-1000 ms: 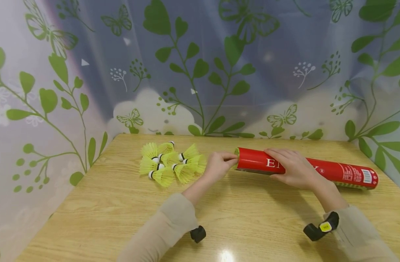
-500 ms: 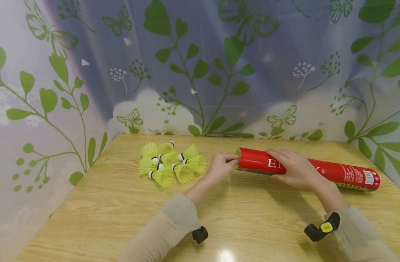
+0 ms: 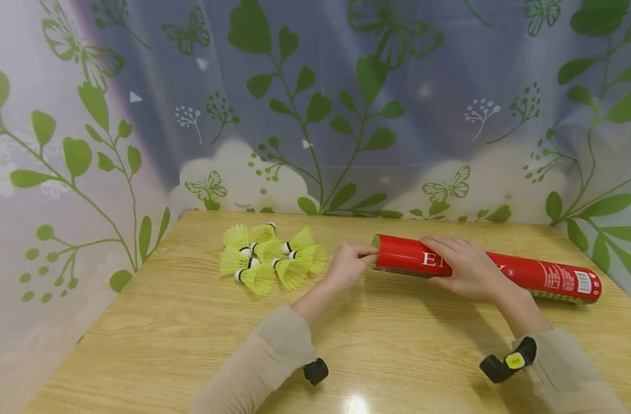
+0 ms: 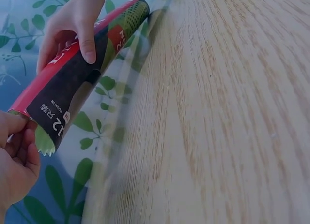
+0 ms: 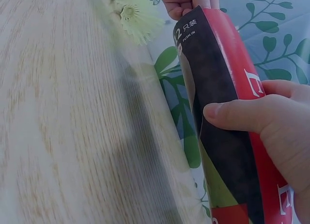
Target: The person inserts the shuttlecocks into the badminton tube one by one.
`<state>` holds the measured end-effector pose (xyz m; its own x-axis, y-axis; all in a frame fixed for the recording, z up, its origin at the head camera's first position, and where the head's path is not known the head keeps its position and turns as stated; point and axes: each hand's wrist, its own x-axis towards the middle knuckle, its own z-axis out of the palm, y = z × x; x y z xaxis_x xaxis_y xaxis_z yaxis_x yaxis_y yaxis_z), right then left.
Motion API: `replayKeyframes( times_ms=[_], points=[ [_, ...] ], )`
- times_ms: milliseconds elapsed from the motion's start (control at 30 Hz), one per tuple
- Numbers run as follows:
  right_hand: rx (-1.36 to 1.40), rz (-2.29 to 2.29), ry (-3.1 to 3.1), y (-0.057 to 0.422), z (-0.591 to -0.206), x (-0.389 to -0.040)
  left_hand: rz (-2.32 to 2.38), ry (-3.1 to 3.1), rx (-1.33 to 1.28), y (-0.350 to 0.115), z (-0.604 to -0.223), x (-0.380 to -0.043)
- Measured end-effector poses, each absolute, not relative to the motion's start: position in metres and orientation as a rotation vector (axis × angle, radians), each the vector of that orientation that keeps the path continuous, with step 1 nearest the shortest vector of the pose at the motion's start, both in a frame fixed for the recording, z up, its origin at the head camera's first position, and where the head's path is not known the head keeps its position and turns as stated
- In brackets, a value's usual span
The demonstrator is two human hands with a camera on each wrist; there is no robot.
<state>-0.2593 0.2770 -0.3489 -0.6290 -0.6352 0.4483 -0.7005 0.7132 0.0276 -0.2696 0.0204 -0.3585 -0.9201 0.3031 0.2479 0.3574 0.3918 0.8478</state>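
Observation:
A long red shuttlecock tube lies slanted over the wooden table, its mouth facing left. My right hand grips it from above around the middle, and the right wrist view shows the thumb across the tube's dark side. At the mouth, the fingers of my left hand are curled, with the fingertips just inside the rim. The scalloped yellow-green skirt of a shuttlecock pokes out of the mouth in the left wrist view, and my left fingers pinch at its edge; the rest of it is hidden in the tube.
Several yellow shuttlecocks with white heads lie in a loose pile on the wooden table, left of my left hand. A patterned curtain hangs along the table's far edge and left side.
Both hands and the tube have shifted very slightly to the right, with the left fingers staying at the tube's mouth. The pile of shuttlecocks has not moved.

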Motion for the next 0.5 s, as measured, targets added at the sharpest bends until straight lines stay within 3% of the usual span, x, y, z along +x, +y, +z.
replayKeyframes(
  times_ms=[500],
  points=[
    [1.015, 0.201, -2.503, 0.2778, -0.3512, -0.2591, -1.601, -2.597, -0.655, 0.0169, -0.3578, -0.2655]
  ],
)
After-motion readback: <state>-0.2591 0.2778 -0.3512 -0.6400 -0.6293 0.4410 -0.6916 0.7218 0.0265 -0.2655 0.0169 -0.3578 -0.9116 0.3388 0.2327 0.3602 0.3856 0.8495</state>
